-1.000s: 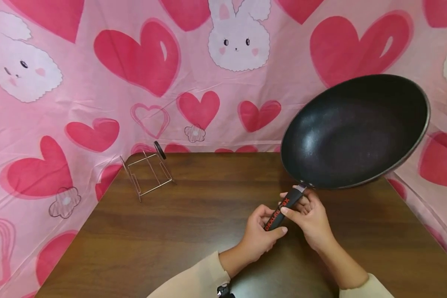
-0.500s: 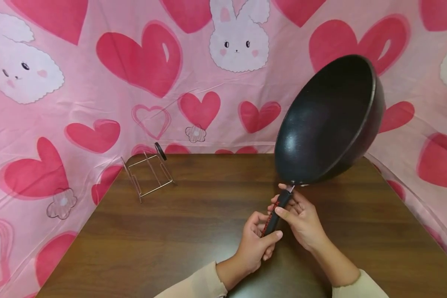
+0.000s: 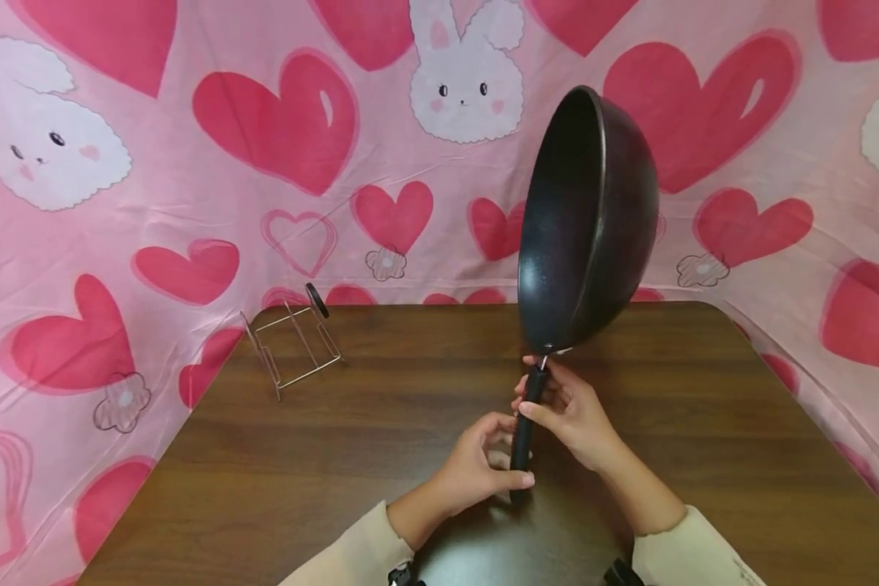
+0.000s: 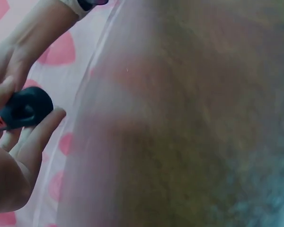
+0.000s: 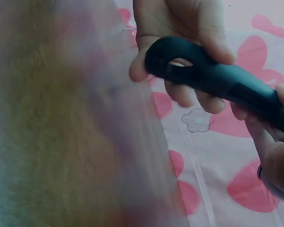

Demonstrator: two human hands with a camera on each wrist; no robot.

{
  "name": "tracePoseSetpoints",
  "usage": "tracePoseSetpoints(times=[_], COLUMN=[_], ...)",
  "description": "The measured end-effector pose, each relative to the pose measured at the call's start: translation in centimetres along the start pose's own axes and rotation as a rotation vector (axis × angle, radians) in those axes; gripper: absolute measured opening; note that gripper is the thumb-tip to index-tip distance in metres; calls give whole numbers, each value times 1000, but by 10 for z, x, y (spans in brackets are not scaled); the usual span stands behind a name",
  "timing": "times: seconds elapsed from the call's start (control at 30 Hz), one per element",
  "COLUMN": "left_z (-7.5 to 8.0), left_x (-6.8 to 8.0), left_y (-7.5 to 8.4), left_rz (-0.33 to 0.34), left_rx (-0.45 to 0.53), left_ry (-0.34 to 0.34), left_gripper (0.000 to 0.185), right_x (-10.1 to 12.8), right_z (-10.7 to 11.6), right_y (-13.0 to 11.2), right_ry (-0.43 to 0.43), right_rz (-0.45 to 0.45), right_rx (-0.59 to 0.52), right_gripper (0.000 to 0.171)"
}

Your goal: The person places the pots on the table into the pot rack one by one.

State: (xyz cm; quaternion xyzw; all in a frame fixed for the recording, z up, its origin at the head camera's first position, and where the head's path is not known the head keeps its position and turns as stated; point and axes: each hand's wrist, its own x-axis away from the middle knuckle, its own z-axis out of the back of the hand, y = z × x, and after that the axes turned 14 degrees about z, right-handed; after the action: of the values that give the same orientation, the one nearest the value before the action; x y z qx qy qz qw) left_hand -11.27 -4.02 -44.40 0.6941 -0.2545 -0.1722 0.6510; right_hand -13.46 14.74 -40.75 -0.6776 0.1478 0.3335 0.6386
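A black non-stick frying pan (image 3: 589, 220) is held up above the brown table (image 3: 322, 456), turned on its edge with its inside facing left. Its black handle (image 3: 522, 435) points down toward me. My left hand (image 3: 504, 460) grips the lower end of the handle. My right hand (image 3: 540, 392) grips it higher up, just under the pan. The left wrist view shows the handle end (image 4: 26, 108) lying between my left fingers (image 4: 40, 137). In the right wrist view the handle (image 5: 213, 75), with a hole at its end, runs between both hands.
A small wire rack (image 3: 293, 342) with a black knob stands at the table's far left corner. A pink cloth (image 3: 190, 203) printed with hearts and bunnies hangs behind and on both sides of the table.
The pan has rolled from facing me to standing on edge and has swung left. Both hands turned with the handle and shifted slightly left.
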Motion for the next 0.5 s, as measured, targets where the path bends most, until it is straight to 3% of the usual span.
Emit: tracePoseSetpoints(times=[0.17, 0.37, 0.5], left_z=[2, 7, 15], left_x=[-3, -5, -4], left_y=[-1, -1, 0], left_rz=[29, -37, -77], left_rx=[-20, -10, -26], left_ry=[96, 212, 266], left_gripper=[52, 50, 48], right_x=[-15, -36, -48], right_z=[-3, -11, -20], right_y=[6, 8, 10], right_ry=[-78, -136, -121], right_rz=[-27, -60, -89], right_rx=[94, 110, 74], right_gripper=[57, 60, 60])
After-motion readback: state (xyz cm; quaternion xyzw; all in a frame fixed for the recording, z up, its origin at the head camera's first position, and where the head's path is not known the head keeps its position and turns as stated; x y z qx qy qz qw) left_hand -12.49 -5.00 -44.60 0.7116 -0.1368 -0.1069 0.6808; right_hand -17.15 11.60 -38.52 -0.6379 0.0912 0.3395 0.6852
